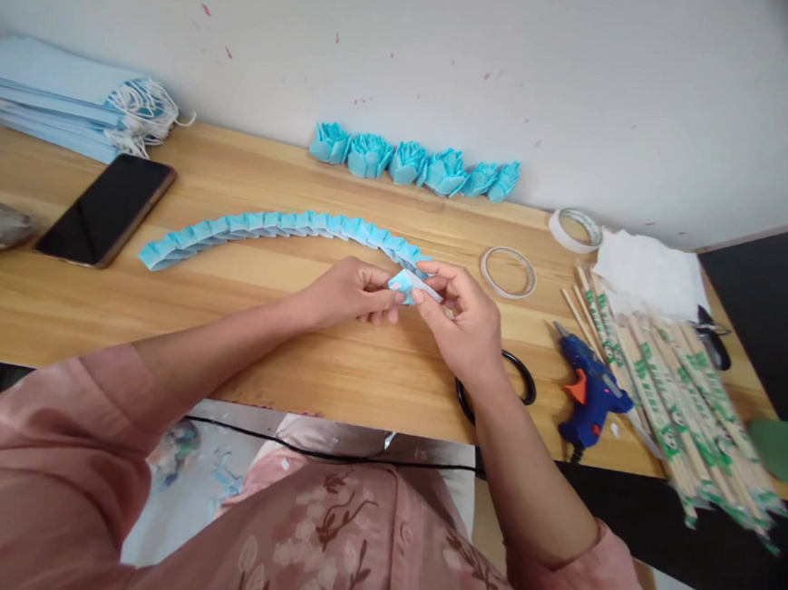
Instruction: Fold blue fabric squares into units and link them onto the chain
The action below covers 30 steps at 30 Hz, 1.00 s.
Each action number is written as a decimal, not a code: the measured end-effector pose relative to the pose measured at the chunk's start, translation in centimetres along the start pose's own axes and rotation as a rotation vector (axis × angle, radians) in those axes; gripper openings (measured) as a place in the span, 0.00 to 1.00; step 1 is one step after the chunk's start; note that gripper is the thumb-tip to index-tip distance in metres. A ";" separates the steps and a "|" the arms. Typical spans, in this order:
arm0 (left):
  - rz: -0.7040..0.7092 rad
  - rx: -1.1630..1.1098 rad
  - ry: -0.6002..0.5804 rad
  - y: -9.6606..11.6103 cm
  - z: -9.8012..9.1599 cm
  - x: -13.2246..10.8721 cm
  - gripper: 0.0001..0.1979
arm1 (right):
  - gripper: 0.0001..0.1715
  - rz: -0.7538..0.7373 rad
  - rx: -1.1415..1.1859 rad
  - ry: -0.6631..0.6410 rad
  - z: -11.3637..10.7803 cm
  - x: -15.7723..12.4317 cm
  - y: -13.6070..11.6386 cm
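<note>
A small folded piece of blue and white paper is held between both hands, above the near middle of the table. My left hand pinches its left side with thumb and fingers. On its right side, my right hand grips it between thumb and fingertips. Just behind the hands, a curved chain of folded blue paper pieces lies on the table, its right end partly hidden by my right hand. Black-handled scissors lie beneath my right wrist, mostly covered.
Blue paper flowers line the wall. A phone and stacked blue bags are left. Tape rolls, a blue glue gun, wrapped chopsticks and white tissue lie right. A black cable crosses below the table edge.
</note>
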State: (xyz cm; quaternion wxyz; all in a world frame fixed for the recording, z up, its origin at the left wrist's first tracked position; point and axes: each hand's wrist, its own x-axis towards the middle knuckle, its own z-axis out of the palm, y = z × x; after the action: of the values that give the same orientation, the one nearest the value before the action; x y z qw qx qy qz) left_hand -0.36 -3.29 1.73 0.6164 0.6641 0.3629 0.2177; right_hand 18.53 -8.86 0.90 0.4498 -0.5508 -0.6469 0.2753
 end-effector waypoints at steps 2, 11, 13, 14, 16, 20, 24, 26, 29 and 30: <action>-0.007 0.032 -0.011 0.1 0.1 -0.1 0.16 | 0.18 0.003 0.027 -0.024 0.0 0.0 0.0; 0.046 0.114 -0.042 0.1 0.2 -0.1 0.14 | 0.23 0.052 0.260 -0.065 0.3 0.3 0.4; 0.059 0.078 -0.020 0.0 0.1 -0.1 0.14 | 0.24 0.058 0.279 -0.050 0.4 0.4 0.5; 0.066 0.063 -0.004 0.0 0.1 -0.1 0.14 | 0.23 0.064 0.284 -0.043 0.4 0.4 0.5; 0.072 0.029 0.028 0.0 0.1 0.0 0.15 | 0.23 0.072 0.294 -0.025 0.4 0.5 0.4; 0.061 -0.055 0.045 -0.1 0.3 0.0 0.17 | 0.23 0.064 0.301 -0.009 0.6 0.5 0.4; 0.054 -0.111 0.052 -0.1 0.4 0.0 0.19 | 0.22 0.054 0.284 -0.024 0.4 0.4 0.5; 0.057 -0.141 0.083 -0.1 0.2 0.1 0.19 | 0.20 0.032 0.264 -0.003 0.0 0.4 0.6; 0.066 -0.195 0.124 0.2 -0.1 0.1 0.19 | 0.16 -0.056 0.160 0.051 -0.6 0.4 0.7; 0.065 -0.212 0.131 0.2 -0.2 0.1 0.19 | 0.15 -0.101 0.116 0.054 -0.7 0.4 0.7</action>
State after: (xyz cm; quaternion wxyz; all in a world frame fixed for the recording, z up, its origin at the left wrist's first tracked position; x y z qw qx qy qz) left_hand -0.42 -3.11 1.96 0.6508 0.5909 0.3555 0.3176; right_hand 19.50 -8.44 0.67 0.5115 -0.4977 -0.6445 0.2745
